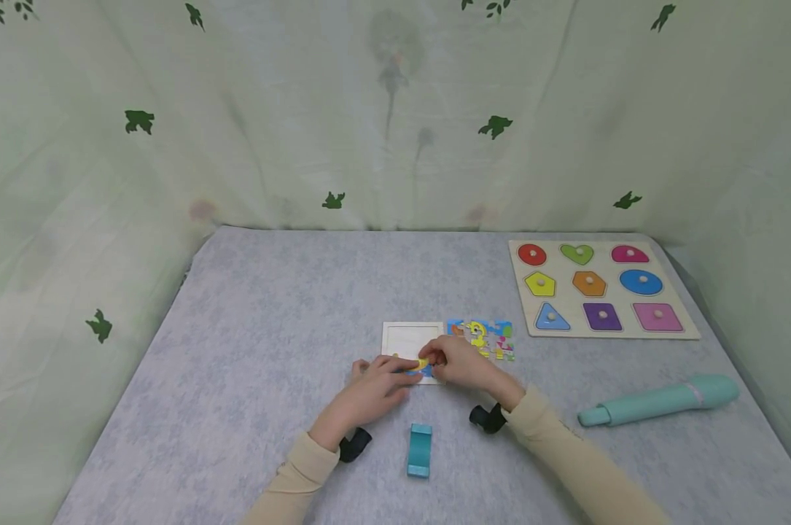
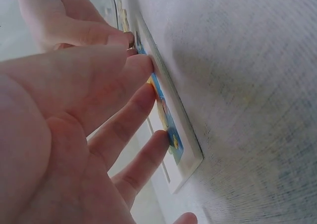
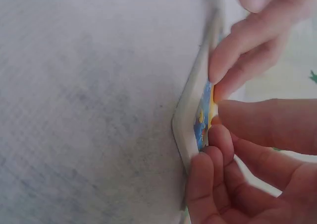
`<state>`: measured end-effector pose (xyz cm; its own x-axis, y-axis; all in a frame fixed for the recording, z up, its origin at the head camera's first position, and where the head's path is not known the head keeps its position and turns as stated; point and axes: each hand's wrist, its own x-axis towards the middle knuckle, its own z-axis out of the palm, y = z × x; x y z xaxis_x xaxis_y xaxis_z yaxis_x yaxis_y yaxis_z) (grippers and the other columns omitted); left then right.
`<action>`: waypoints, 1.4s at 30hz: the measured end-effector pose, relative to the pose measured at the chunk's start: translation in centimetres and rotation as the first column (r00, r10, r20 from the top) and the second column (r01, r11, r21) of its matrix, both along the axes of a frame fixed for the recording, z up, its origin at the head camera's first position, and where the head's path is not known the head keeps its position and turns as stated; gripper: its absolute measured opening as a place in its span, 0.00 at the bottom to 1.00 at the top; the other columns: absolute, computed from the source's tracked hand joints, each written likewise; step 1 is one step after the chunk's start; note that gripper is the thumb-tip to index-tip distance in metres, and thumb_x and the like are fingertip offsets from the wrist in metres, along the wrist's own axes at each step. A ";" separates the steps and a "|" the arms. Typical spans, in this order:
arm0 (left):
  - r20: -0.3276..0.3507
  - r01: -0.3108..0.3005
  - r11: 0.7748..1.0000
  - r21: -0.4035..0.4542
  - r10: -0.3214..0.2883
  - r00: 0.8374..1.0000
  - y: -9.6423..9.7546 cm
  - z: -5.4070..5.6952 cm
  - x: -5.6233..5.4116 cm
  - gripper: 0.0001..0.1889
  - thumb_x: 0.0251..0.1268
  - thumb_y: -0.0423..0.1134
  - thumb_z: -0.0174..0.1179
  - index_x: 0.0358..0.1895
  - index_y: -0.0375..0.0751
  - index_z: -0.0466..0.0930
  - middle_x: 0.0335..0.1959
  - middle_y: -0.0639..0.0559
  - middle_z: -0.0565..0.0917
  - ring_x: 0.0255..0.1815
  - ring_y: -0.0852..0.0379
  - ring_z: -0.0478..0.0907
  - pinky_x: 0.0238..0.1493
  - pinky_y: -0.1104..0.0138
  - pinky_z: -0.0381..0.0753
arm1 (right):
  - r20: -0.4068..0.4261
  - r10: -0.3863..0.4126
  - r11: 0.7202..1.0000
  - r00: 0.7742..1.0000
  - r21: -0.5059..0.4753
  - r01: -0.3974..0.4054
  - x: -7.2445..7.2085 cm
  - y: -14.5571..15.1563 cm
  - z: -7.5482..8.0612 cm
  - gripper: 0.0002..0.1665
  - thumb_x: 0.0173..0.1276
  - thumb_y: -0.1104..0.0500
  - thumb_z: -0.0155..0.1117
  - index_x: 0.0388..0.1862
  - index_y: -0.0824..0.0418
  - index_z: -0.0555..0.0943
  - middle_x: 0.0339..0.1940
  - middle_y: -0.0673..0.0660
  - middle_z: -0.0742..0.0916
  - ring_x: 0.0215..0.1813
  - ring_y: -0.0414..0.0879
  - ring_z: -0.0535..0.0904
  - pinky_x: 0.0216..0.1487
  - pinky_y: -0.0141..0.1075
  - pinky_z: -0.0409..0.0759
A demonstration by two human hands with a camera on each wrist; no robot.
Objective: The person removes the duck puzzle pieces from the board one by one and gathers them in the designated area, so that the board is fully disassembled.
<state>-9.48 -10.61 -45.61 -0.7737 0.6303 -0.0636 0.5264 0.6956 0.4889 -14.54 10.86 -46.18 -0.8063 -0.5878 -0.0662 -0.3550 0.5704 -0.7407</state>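
Observation:
A small white puzzle tray lies on the table, with blue and yellow jigsaw pieces along its near edge. My left hand reaches over the tray from the left, its nearly straight fingertips pressing on those pieces. From the right, my right hand pinches a small yellow puzzle piece between thumb and forefinger, low over the tray's near right part. Its other fingers are curled at the tray's rim. More colourful puzzle pieces lie grouped just right of the tray, partly behind the right hand.
A wooden shape board with knobbed pieces lies at the back right. In front of it is a teal rod-like object, thicker at one end. A small teal bracket-shaped object lies between the forearms. Leaf-printed curtains enclose the table.

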 end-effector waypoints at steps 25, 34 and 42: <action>0.016 -0.010 0.999 0.030 0.009 1.000 0.0 -0.4 0.0 0.17 0.71 0.39 0.55 0.61 0.46 0.78 0.66 0.53 0.71 0.67 0.44 0.61 0.52 0.40 0.56 | -0.133 -0.077 0.996 0.988 -0.060 0.070 0.4 0.1 -0.4 0.12 0.57 0.76 0.62 0.35 0.62 0.83 0.30 0.50 0.81 0.32 0.41 0.72 0.50 0.44 0.72; 0.014 -0.021 0.999 0.029 0.020 1.000 0.0 -0.6 0.0 0.17 0.71 0.40 0.55 0.61 0.46 0.78 0.66 0.53 0.71 0.66 0.45 0.63 0.52 0.40 0.56 | -0.049 -0.130 0.991 0.990 -0.037 0.128 0.1 3.1 0.9 0.06 0.63 0.70 0.63 0.35 0.60 0.81 0.33 0.52 0.82 0.36 0.45 0.74 0.40 0.38 0.75; 0.033 -0.026 0.999 0.045 0.024 0.999 -0.1 -0.7 0.0 0.18 0.71 0.40 0.55 0.61 0.46 0.78 0.66 0.54 0.71 0.66 0.45 0.62 0.53 0.40 0.54 | -0.004 -0.166 0.986 0.986 0.031 0.166 0.4 8.1 1.4 0.06 0.62 0.71 0.64 0.32 0.62 0.80 0.29 0.50 0.80 0.32 0.45 0.71 0.34 0.37 0.72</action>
<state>-9.50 -10.68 -46.29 -0.7873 0.6136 -0.0609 0.4924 0.6851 0.5368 -14.14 18.98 -44.80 -0.8926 -0.4436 -0.0806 -0.2549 0.6441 -0.7213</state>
